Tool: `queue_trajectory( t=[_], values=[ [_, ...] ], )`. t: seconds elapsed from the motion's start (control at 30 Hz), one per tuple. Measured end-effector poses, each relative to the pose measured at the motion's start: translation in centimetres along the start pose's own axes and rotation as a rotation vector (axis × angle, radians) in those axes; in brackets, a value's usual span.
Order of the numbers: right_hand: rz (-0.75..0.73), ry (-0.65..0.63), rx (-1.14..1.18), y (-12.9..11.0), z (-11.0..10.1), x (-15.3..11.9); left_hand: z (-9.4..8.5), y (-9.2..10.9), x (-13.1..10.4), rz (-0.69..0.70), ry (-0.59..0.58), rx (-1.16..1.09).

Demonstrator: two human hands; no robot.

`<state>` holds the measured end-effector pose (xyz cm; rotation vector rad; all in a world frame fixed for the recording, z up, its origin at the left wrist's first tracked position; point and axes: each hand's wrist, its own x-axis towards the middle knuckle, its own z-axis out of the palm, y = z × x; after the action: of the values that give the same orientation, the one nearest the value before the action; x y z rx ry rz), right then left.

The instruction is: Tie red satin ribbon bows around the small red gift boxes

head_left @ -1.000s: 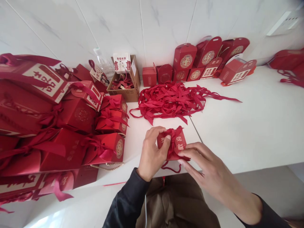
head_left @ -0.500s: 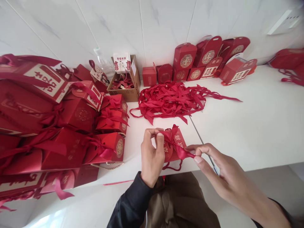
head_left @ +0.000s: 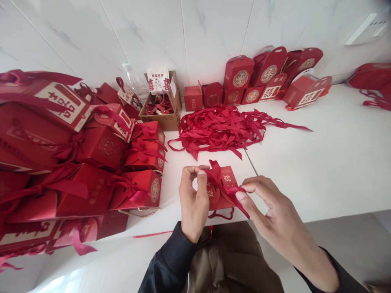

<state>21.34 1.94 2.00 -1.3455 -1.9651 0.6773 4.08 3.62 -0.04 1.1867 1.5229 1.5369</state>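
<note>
A small red gift box with gold characters lies on the white table near its front edge, a twisted cord handle sticking out toward me. A red satin ribbon crosses its top and is gathered into a knot or bow at the middle. On the box's left side, my left hand pinches one part of the ribbon between thumb and forefinger. From the right, my right hand pinches another part, with a loose tail hanging below its fingertips. The fingers partly hide the ribbon.
A heap of loose red ribbons lies just beyond the box. Finished-looking boxes with bows are stacked at the left. A cardboard carton and several upright red boxes stand along the tiled wall.
My right hand has moved left, closer to the box, and now grips the ribbon nearer the knot, with a tail hanging free. My left hand keeps its pinch, barely shifted.
</note>
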Motion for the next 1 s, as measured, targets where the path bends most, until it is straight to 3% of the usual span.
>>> queue_trajectory(
  t=[0.2,0.53,0.63,0.83,1.0],
  values=[
    [0.079,0.03,0.071,0.0,-0.5,0.0,0.4,-0.3,-0.4,0.012,0.084,0.041],
    [0.232,0.017,0.091,0.1,-0.4,-0.2,1.0,-0.9,-0.8,-0.046,0.1,0.128],
    [0.268,0.001,0.093,0.1,-0.4,-0.2,1.1,-0.9,-1.0,-0.058,0.093,0.065],
    [0.283,0.0,0.196,1.4,-0.7,-0.7,-0.7,-0.7,-0.6,-0.023,-0.006,-0.229],
    [0.272,0.002,0.129,2.1,-0.9,-1.4,-2.6,-0.9,0.2,-0.004,-0.059,-0.027]
  ],
)
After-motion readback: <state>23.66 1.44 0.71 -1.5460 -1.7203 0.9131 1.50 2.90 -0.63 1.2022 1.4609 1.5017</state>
